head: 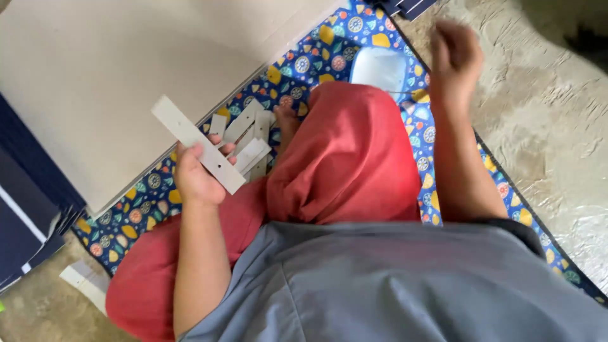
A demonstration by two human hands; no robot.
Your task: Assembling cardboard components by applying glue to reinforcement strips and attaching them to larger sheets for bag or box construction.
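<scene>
On the patterned mat point(316, 57), blue with yellow and orange fruit shapes, a person sits cross-legged in red trousers point(354, 158) and a grey shirt point(405, 285), seen from straight above.

Left hand point(199, 174) has a long pale cardboard strip point(196, 144) pinched, thumb lying over its face and the other fingers curled round behind it. That strip runs diagonally, its upper end poking over the edge of the big board point(107, 82) and its lower end sticking out past the hand toward the knee.

Just beside that hand, between it and the raised knee, there's a loose pile of strips point(250, 142) of the same kind lying every which way on the mat, touching and overlapping each other.

Right hand point(455, 57) is up in the air over the mat's far edge, well apart from the strips, and it's blurred. Looks loosely curled but I honestly can't tell if it's holding anything.

Big tan board covers the top left, partly lying on the mat. Dark navy sheets point(25, 215) are stacked at the far left on the concrete floor point(557, 126). A clear plastic bit point(380, 66) sits on the mat just past the knee.
</scene>
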